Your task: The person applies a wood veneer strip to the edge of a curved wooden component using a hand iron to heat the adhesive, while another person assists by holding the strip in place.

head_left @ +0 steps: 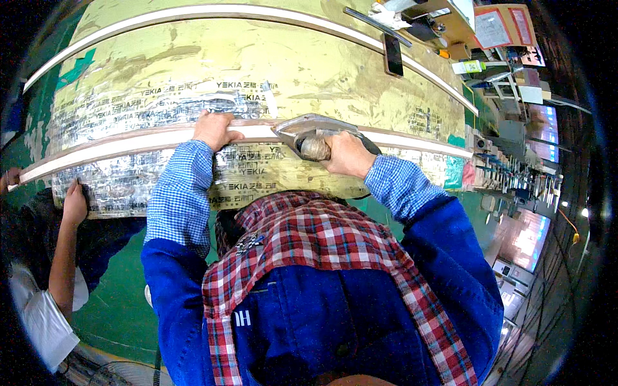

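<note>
A long narrow strip (pixel 412 141) with a white face and brown edge runs across a worn yellow work surface (pixel 309 64) covered partly in printed film. My left hand (pixel 215 132) grips the strip left of centre, fingers curled over it. My right hand (pixel 344 154) is closed on the taped handle of a pointed metal iron-like tool (pixel 309 127), which rests on the strip just right of centre, its tip toward my left hand.
A co-worker's hands (pixel 76 199) are at the surface's left end. Beyond lie a second strip (pixel 193 11), a dark bar (pixel 367 21) and a phone (pixel 393 55). Shelving and cluttered equipment (pixel 489 154) stand to the right, over a green floor (pixel 116 270).
</note>
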### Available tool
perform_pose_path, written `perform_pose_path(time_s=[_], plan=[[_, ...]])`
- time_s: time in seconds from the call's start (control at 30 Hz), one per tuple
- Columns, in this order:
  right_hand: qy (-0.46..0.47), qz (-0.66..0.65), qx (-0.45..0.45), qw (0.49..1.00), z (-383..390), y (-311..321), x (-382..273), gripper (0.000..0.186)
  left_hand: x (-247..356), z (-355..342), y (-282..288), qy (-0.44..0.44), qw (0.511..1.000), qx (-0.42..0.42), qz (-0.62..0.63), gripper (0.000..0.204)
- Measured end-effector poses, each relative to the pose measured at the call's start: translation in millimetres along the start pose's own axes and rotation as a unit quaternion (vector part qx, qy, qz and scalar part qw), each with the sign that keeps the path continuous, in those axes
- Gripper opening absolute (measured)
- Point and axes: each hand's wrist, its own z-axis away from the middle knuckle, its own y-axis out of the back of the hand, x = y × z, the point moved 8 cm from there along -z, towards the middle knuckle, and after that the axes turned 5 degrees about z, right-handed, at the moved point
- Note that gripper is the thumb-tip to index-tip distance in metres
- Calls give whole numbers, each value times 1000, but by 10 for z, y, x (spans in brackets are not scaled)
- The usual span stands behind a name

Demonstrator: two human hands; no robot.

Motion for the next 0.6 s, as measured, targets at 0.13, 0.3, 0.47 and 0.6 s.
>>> perform_pose_path(time_s=[0.13, 0.3, 0.47, 0.6], plan=[[14, -9, 6, 1000, -30, -30, 101, 37, -41, -35, -24, 5, 1000, -26, 8, 52], [6, -33, -55, 998, -7, -42, 192, 37, -45, -82, -54, 12, 999, -53, 5, 55], [13, -42, -66, 997, 27, -3, 263, 35, -51, -90, -66, 22, 998, -61, -8, 57], [17, -50, -41, 998, 58, -232, 517, 29, -61, -107, -76, 27, 998, -56, 2, 57]])
